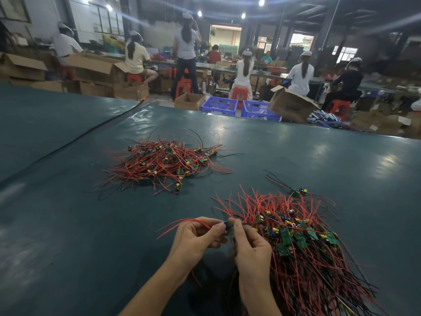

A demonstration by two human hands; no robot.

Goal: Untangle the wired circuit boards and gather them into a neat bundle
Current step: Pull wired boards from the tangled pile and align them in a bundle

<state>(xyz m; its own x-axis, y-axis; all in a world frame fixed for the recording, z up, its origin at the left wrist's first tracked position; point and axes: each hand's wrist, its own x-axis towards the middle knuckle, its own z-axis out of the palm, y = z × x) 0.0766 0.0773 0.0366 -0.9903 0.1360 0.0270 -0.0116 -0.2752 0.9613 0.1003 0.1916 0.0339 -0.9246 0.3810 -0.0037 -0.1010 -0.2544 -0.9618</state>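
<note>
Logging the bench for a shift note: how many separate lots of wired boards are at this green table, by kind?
Tangled heap: 1
Combed bundle: 1
Stray board beyond the bundle: 1
Held board, pinched by left hand and right hand: 1
Total: 4

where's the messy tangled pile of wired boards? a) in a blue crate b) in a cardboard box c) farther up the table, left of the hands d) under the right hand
c: the tangled pile lies on the table beyond the left hand, apart from the aligned bundle beside the right hand; both hands pinch one wired board.
</note>
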